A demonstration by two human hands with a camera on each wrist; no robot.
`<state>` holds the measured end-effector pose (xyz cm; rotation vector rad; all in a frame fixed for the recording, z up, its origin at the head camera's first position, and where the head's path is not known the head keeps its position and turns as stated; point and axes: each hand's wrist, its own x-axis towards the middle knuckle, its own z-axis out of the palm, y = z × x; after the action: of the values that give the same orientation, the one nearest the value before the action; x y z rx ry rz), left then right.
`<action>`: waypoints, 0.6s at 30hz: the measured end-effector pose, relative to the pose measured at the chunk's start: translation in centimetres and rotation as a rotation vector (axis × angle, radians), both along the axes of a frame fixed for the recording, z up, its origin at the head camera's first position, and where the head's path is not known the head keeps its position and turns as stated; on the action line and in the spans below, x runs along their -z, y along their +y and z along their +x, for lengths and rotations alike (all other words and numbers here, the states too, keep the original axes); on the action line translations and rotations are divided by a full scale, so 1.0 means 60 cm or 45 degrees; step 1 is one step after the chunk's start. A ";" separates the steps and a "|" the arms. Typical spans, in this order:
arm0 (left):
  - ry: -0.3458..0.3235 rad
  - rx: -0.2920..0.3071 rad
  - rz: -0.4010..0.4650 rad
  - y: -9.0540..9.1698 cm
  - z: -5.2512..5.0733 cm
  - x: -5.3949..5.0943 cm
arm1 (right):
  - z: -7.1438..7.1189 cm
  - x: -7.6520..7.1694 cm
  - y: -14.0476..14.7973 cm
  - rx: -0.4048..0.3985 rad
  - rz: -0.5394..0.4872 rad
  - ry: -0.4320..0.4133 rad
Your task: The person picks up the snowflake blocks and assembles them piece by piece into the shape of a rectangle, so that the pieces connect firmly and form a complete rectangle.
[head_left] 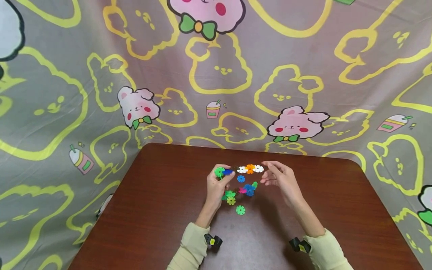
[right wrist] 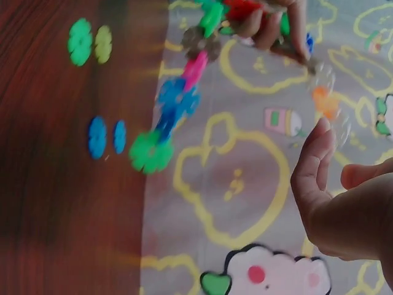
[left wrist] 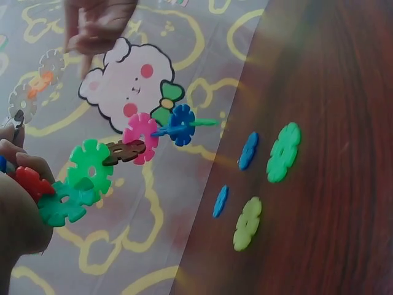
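In the head view my left hand (head_left: pixel 215 189) grips a chain of interlocked snowflake discs. One stretch runs to the right from the fingers, with a white disc (head_left: pixel 242 170), an orange disc (head_left: pixel 250 169) and a second white disc (head_left: pixel 258 168). Another stretch hangs lower; the left wrist view shows its green disc (left wrist: pixel 91 169), brown disc (left wrist: pixel 124 152), pink disc (left wrist: pixel 141 136) and blue disc (left wrist: pixel 182 125). My right hand (head_left: pixel 283 180) is beside the outer white disc, fingers loosely bent, index fingertip close to it, thumb apart. Whether the fingertip touches cannot be told.
Loose discs lie on the brown table (head_left: pixel 162 195): a green disc (head_left: pixel 240 210), a yellow-green disc (head_left: pixel 231 201) and a blue disc (head_left: pixel 241 179). A second small blue disc (left wrist: pixel 221 201) shows in the left wrist view. A patterned cloth (head_left: pixel 229 105) hangs behind the table.
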<state>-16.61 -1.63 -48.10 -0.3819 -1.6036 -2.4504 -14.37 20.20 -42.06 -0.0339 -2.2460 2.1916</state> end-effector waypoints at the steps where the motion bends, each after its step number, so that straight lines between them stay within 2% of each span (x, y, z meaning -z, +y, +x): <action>1: -0.004 -0.008 0.016 -0.003 -0.001 -0.001 | -0.003 0.004 0.003 0.017 0.018 0.007; 4: 0.001 -0.033 0.052 -0.011 -0.004 -0.004 | -0.015 0.028 0.013 0.073 0.152 0.048; 7: 0.006 -0.060 0.093 -0.019 -0.006 -0.007 | -0.032 0.067 0.019 0.057 0.392 0.084; 10: 0.016 -0.073 0.122 -0.025 -0.007 -0.009 | -0.044 0.109 0.018 -0.064 0.658 0.082; 12: 0.018 -0.076 0.129 -0.028 -0.008 -0.010 | -0.051 0.133 0.014 -0.167 0.786 0.083; 15: 0.015 -0.073 0.133 -0.030 -0.009 -0.011 | -0.057 0.158 0.002 -0.266 0.903 0.111; 18: 0.014 -0.076 0.136 -0.032 -0.009 -0.011 | -0.062 0.172 -0.010 -0.340 1.002 0.222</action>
<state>-17.16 -3.52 -47.47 -0.3255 -1.4502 -2.4717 -18.10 19.62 -52.41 0.4546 -2.9359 1.1620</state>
